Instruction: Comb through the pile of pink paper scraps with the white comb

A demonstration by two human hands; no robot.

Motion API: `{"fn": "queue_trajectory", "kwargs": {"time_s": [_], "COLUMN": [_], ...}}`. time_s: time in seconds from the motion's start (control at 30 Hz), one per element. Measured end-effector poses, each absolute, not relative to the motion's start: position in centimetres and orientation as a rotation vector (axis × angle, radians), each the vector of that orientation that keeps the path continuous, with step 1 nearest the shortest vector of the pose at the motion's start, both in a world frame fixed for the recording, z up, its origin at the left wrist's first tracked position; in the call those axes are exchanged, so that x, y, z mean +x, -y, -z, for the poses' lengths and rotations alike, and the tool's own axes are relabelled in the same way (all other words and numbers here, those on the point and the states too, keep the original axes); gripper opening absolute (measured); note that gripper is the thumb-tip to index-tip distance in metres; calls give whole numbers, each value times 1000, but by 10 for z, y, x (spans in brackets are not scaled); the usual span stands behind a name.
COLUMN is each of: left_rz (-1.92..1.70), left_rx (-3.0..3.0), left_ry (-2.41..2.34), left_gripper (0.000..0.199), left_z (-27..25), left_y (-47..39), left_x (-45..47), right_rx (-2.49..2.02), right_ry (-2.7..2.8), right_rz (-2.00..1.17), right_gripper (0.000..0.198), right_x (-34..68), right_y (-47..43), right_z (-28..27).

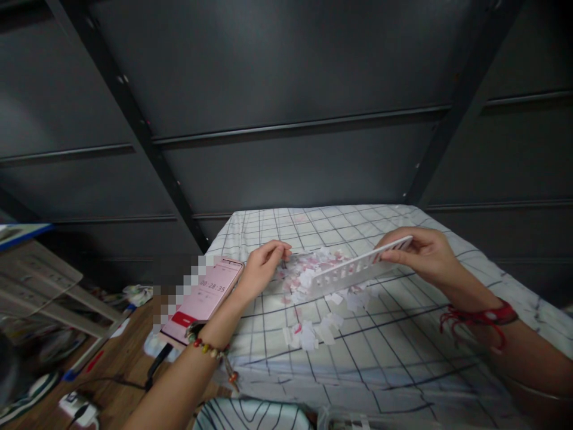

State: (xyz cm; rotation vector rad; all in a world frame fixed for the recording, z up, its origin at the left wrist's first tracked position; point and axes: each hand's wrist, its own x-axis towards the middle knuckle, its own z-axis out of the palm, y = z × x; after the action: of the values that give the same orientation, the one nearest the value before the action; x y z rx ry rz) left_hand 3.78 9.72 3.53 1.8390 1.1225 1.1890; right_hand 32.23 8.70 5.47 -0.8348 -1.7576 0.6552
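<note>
My right hand (423,252) grips the far end of a long white plastic strip with slots (353,270), held at a slant over a checked cloth surface (394,352). My left hand (264,266) pinches at the edge of a pile of small white and pink paper bits (313,272) beside the strip's near end. More paper bits (308,334) lie scattered closer to me. A beaded bracelet is on my left wrist, a red cord on my right.
A pink phone (201,298) showing a timer lies at the cloth's left edge, with a cable hanging down. Dark metal panels and frame bars (147,143) rise behind. To the left are a white rack (49,286), wooden floor and clutter.
</note>
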Motion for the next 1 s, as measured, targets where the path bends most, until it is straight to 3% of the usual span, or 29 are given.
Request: {"fn": "queue_trajectory", "kwargs": {"time_s": [1.0], "left_rz": [-1176], "left_rx": [1850], "left_ry": [-1131], "left_gripper": [21], "left_z": [-38], "left_y": [-96], "left_x": [40], "right_rx": [-870], "right_ry": [1690], "right_rz": [-645], "right_gripper": [13], "right_x": [315], "right_y": [-87], "right_z": [-53]}}
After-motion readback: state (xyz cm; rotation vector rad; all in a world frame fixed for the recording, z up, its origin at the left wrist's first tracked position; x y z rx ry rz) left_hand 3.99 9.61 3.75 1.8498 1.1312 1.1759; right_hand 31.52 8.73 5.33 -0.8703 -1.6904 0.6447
